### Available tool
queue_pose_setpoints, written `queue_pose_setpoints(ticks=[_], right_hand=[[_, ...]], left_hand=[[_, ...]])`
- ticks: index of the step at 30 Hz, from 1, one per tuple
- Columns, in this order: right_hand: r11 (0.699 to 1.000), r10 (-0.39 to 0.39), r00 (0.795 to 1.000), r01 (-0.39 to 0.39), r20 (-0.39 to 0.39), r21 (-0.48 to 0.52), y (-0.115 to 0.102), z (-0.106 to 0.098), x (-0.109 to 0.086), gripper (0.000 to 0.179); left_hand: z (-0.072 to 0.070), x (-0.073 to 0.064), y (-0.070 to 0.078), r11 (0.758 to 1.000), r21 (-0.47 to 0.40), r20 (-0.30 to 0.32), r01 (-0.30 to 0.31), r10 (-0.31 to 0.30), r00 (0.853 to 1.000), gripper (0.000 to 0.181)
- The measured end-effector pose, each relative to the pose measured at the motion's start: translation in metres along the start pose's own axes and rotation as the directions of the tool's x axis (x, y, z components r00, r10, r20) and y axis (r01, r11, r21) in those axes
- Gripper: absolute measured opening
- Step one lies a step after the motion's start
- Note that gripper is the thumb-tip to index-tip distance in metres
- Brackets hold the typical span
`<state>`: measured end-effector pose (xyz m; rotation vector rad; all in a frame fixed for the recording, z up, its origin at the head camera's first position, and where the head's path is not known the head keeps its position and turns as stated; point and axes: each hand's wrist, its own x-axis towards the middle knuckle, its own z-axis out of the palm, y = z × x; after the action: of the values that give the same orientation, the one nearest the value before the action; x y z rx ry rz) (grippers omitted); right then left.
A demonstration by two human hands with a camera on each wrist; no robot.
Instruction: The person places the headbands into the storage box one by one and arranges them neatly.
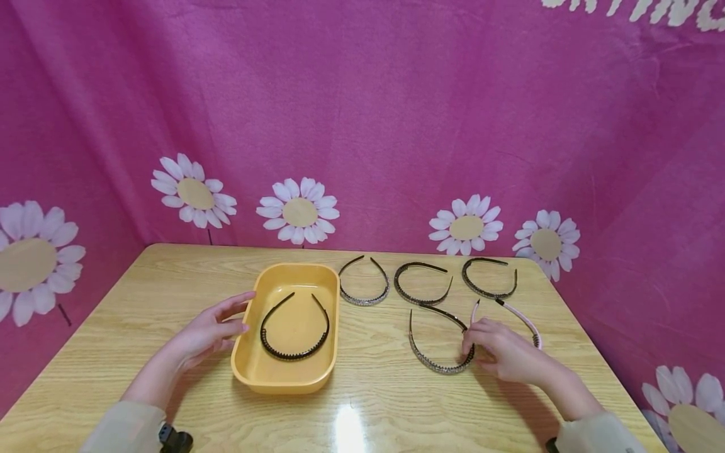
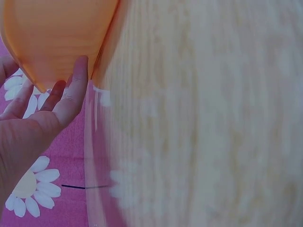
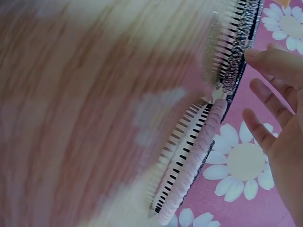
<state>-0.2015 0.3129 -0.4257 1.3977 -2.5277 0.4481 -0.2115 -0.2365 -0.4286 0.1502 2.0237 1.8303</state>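
On the left of the head view, a yellow plastic tray (image 1: 243, 371) holds a black toothed headband (image 1: 290, 357). My left hand (image 1: 206, 330) is at the tray's left side, fingers extended, fingertips at the rim; the left wrist view shows them beside the orange-looking tray wall (image 2: 61, 38). On the right, my right hand (image 1: 501, 349) pinches the right side of a dark headband with a glittery band (image 1: 438, 365). A pink headband (image 1: 527, 321) lies just behind this hand, partly hidden by it. In the right wrist view, fingertips meet the glittery headband (image 3: 234, 61) above the pink one.
Along the table's back lie a glittery headband (image 1: 365, 302) beside the tray, a dark headband (image 1: 421, 299) further right, and a black headband (image 1: 489, 292) near the right edge. The wooden table (image 1: 374, 390) meets a magenta curtain (image 1: 385, 126) with daisies behind and at both sides.
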Motion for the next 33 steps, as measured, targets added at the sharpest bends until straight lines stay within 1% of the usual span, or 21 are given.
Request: queue_pose_setpoints(ticks=[3,5,8,12,18,27,33], right_hand=[[1.000,0.021,0.999,-0.021,0.031,0.009,0.002,0.003,-0.001,0.045],[0.999,0.025,0.999,-0.025,0.039,0.019,0.004,0.005,0.000,0.045],[1.000,0.007,0.999,-0.007,0.033,0.027,0.006,0.008,-0.001,0.046],[1.000,-0.021,1.000,0.021,0.023,0.014,0.007,0.011,0.000,0.045],[0.999,-0.038,0.999,0.038,0.034,0.003,0.009,0.011,0.004,0.044],[0.995,-0.085,0.995,0.083,0.044,0.048,0.011,0.012,0.010,0.040],[0.995,-0.082,0.994,0.078,0.069,0.057,0.011,0.014,0.013,0.039]], left_hand=[[0.001,0.000,0.000,1.000,-0.002,-0.003,0.003,-0.003,1.000,0.072],[0.001,0.000,0.000,1.000,-0.004,-0.007,0.005,-0.005,1.000,0.072],[0.001,-0.001,0.000,1.000,-0.008,0.007,-0.017,0.017,1.000,0.072],[0.001,-0.001,0.001,0.999,-0.015,0.017,-0.030,0.030,0.999,0.073],[0.001,-0.002,0.001,1.000,-0.011,0.016,-0.030,0.030,0.999,0.071],[0.001,-0.001,0.001,1.000,-0.008,0.013,-0.026,0.026,1.000,0.070],[0.000,-0.001,0.001,0.999,-0.010,0.020,-0.032,0.032,0.999,0.070]])
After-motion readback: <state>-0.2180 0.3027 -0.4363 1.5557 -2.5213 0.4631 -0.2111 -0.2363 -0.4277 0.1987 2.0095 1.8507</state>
